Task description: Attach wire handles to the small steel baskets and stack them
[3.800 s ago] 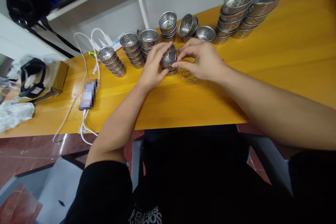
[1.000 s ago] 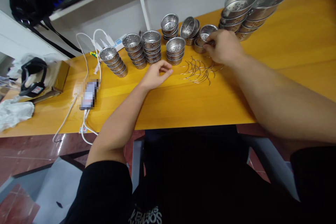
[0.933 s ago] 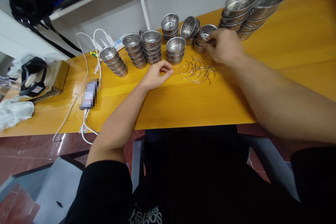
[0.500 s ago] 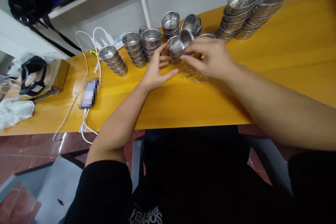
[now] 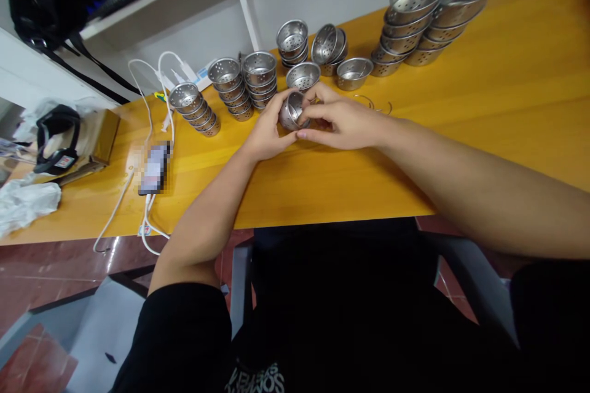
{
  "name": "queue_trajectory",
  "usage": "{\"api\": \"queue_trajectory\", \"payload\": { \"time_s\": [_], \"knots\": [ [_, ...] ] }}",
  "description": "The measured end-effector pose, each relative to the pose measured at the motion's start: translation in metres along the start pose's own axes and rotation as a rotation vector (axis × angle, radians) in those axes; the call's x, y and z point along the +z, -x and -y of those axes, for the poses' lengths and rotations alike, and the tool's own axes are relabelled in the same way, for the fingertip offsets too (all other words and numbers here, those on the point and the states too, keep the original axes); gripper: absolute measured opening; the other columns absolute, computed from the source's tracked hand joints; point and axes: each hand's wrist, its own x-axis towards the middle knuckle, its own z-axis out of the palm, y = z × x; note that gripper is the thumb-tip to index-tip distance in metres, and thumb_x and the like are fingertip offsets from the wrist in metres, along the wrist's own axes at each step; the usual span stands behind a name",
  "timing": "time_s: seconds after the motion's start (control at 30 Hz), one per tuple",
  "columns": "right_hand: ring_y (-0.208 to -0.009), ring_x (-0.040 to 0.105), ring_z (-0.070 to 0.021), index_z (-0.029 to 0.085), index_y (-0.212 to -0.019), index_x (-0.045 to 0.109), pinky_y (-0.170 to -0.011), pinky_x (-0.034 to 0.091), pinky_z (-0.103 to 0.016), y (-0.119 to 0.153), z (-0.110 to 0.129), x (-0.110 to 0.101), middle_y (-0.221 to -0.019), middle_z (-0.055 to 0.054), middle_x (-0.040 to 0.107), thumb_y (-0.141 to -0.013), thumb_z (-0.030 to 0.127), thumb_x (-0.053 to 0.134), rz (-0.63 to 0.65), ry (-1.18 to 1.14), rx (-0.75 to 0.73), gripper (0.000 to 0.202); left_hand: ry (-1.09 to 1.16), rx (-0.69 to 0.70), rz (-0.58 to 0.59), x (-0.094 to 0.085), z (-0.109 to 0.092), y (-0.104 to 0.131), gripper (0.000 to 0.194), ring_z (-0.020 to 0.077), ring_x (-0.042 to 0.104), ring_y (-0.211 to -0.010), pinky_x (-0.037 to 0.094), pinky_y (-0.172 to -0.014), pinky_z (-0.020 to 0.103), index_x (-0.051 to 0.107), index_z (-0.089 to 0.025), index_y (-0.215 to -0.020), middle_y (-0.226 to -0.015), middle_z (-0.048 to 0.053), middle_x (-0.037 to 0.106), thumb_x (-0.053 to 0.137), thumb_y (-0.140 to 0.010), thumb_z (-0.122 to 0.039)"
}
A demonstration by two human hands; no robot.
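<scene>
Between my two hands is a perforated metal cup [image 5: 290, 112], tilted with its open side toward the right. My left hand [image 5: 270, 132] wraps around its left side and grips it. The fingers of my right hand [image 5: 338, 118] are closed at the cup's rim and inside edge; whether they pinch something small there is hidden. Just behind my hands stands another perforated cup [image 5: 303, 75], and a single low cup [image 5: 354, 73] sits to its right. Thin wire rings [image 5: 369, 101] lie on the table beyond my right wrist, partly covered by it.
Stacks of perforated cups line the back of the table: a leaning stack [image 5: 196, 110] at left, taller stacks [image 5: 415, 18] at right. A phone [image 5: 155, 169] with white cables [image 5: 122, 190] lies left. Headphones [image 5: 58, 138] rest on a box farther left.
My right hand has brought the cup down and leftward into my left hand, which has closed around it. The low single cup behind now shows fully.
</scene>
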Motion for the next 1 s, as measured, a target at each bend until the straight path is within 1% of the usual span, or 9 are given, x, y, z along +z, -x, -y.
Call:
{"api": "queue_trajectory", "payload": {
  "time_s": [0.07,0.17,0.23,0.3,0.4,0.5,0.7,0.87,1.0],
  "knots": [
    [-0.122,0.078,-0.0418,0.036,-0.128,0.093,-0.111,0.068,-0.067,0.0,-0.001,-0.003,-0.161,-0.013,0.073,-0.111,0.104,0.078,-0.023,-0.015,0.013,0.072,-0.015,0.004,0.002,-0.002,0.002,-0.001,0.101,0.0428,0.069,-0.183,0.052,-0.161,0.061,0.064,-0.035,-0.179,-0.186,0.015,0.074,0.105,-0.1,-0.084],
    [-0.136,0.075,-0.0489,0.04,-0.132,0.092,-0.121,0.065,-0.074,0.0,-0.003,-0.008,-0.163,-0.014,0.076,-0.113,0.099,0.081,-0.066,-0.028,0.059,0.064,-0.049,0.007,0.009,-0.006,0.008,-0.003,0.099,0.0452,0.066,-0.186,0.048,-0.163,0.065,0.066,-0.036,-0.178,-0.185,0.015,0.074,0.106,-0.1,-0.081],
    [-0.144,0.073,-0.0518,0.042,-0.134,0.092,-0.127,0.063,-0.077,0.0,-0.006,-0.009,-0.158,-0.013,0.08,-0.113,0.097,0.083,-0.079,-0.022,0.071,0.059,-0.052,0.014,0.018,-0.007,0.011,-0.004,0.099,0.0459,0.066,-0.184,0.049,-0.162,0.066,0.066,-0.035,-0.178,-0.183,0.016,0.075,0.106,-0.1,-0.08],
    [-0.144,0.074,-0.0519,0.042,-0.133,0.093,-0.129,0.062,-0.078,-0.002,-0.011,-0.008,-0.15,-0.013,0.083,-0.113,0.096,0.084,-0.09,-0.019,0.06,0.058,-0.044,0.033,0.034,-0.008,0.012,-0.004,0.098,0.0451,0.068,-0.182,0.051,-0.16,0.065,0.065,-0.034,-0.18,-0.183,0.017,0.075,0.103,-0.102,-0.08],
    [-0.137,0.078,-0.0505,0.041,-0.13,0.094,-0.125,0.064,-0.077,-0.004,-0.02,-0.002,-0.143,-0.013,0.085,-0.112,0.097,0.084,-0.115,-0.036,0.038,0.059,-0.042,0.05,0.056,-0.008,0.011,-0.005,0.095,0.0442,0.069,-0.179,0.053,-0.159,0.064,0.065,-0.034,-0.181,-0.182,0.017,0.076,0.101,-0.105,-0.078],
    [-0.138,0.077,-0.0526,0.043,-0.129,0.095,-0.123,0.065,-0.081,-0.006,-0.026,0.003,-0.139,-0.013,0.086,-0.11,0.102,0.083,-0.14,-0.053,0.022,0.062,-0.051,0.037,0.071,-0.009,0.01,-0.006,0.091,0.0446,0.067,-0.18,0.051,-0.161,0.065,0.067,-0.035,-0.178,-0.182,0.016,0.076,0.103,-0.104,-0.075],
    [-0.129,0.076,-0.0514,0.048,-0.116,0.097,-0.118,0.065,-0.086,-0.006,-0.025,0.001,-0.126,-0.011,0.089,-0.101,0.113,0.083,-0.161,-0.083,0.035,0.068,-0.003,0.026,0.066,-0.009,0.01,-0.007,0.088,0.0453,0.065,-0.183,0.047,-0.164,0.065,0.072,-0.037,-0.174,-0.18,0.014,0.076,0.109,-0.1,-0.069],
    [-0.133,0.076,-0.0541,0.047,-0.125,0.099,-0.119,0.064,-0.088,-0.004,-0.022,-0.002,-0.123,-0.013,0.089,-0.102,0.113,0.082,-0.147,-0.068,0.045,0.072,-0.01,0.026,0.074,-0.007,0.007,-0.008,0.082,0.0452,0.066,-0.183,0.047,-0.163,0.067,0.072,-0.038,-0.171,-0.18,0.013,0.076,0.108,-0.102,-0.06],
    [-0.137,0.08,-0.0562,0.044,-0.132,0.099,-0.121,0.066,-0.087,-0.004,-0.017,0.004,-0.131,-0.014,0.089,-0.108,0.104,0.086,-0.208,-0.019,0.087,0.066,-0.038,0.074,0.05,-0.008,0.008,-0.007,0.081,0.0437,0.065,-0.184,0.046,-0.164,0.065,0.067,-0.037,-0.178,-0.185,0.013,0.073,0.101,-0.106,-0.053]
  ]
}}
